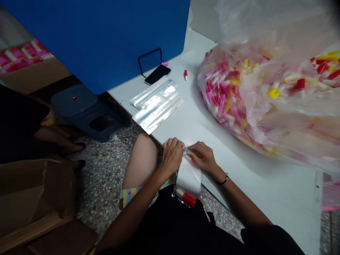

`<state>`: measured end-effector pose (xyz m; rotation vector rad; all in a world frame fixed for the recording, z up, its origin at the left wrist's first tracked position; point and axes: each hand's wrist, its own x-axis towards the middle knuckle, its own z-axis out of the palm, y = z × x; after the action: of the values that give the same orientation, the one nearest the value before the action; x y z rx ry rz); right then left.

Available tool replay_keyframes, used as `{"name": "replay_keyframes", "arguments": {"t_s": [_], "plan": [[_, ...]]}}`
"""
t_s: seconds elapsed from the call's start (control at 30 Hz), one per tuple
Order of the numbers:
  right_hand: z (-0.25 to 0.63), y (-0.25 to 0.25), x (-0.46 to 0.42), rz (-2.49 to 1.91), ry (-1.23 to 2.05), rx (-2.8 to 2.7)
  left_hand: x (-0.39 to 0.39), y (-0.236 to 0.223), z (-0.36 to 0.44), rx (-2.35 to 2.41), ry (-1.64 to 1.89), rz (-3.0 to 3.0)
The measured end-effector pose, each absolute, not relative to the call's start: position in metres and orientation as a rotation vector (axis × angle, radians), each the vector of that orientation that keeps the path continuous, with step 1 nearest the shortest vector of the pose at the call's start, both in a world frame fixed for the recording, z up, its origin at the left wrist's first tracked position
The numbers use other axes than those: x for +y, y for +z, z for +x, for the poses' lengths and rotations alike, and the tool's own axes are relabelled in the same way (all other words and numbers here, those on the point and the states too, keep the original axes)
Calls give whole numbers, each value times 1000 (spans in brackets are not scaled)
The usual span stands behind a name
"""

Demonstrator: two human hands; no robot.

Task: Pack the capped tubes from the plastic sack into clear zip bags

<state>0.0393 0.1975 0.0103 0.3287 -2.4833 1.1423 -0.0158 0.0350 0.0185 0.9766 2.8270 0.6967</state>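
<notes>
At the near edge of the white table, my left hand (172, 151) and my right hand (204, 156) are closed on the upper end of a clear plastic bag (189, 177). A white sheet or card shows inside the bag. At its lower end lies a red-and-white capped piece (189, 199), like a small marker. The bag hangs over the table edge toward my lap. Farther up the table, a stack of flat clear, shiny bags (159, 104) lies to the left of my hands.
A large clear sack (225, 102) full of red, pink, yellow and white pieces covers the table's right. A phone (158, 74), a loose red-and-white piece (185, 75) and a blue panel (119, 39) are at the back. Left stand a stool (75, 97), a cardboard box (23, 191) and another person's legs (55, 138).
</notes>
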Motion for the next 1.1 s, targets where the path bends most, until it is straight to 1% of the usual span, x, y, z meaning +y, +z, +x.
{"name": "replay_keyframes", "arguments": {"t_s": [0.1,0.2,0.3,0.4,0.57,0.7,0.83,1.1], "plan": [[38,13,203,59,1161,-2511,48,26,-33,2779,647,1117],[33,12,214,-43,1122,-2537,68,30,-52,2687,586,1316],[29,9,220,-168,1186,-2537,81,30,-67,2634,534,1392],[28,5,217,-264,1232,-2515,79,31,-71,2580,603,1369],[29,7,210,-307,1255,-2494,63,37,-32,2653,918,1006],[31,11,210,-317,1236,-2525,64,34,9,2717,923,955],[40,12,216,-425,1203,-2520,78,30,13,2656,815,1121],[92,7,249,-887,1004,-2340,132,33,11,2414,662,1688]]}}
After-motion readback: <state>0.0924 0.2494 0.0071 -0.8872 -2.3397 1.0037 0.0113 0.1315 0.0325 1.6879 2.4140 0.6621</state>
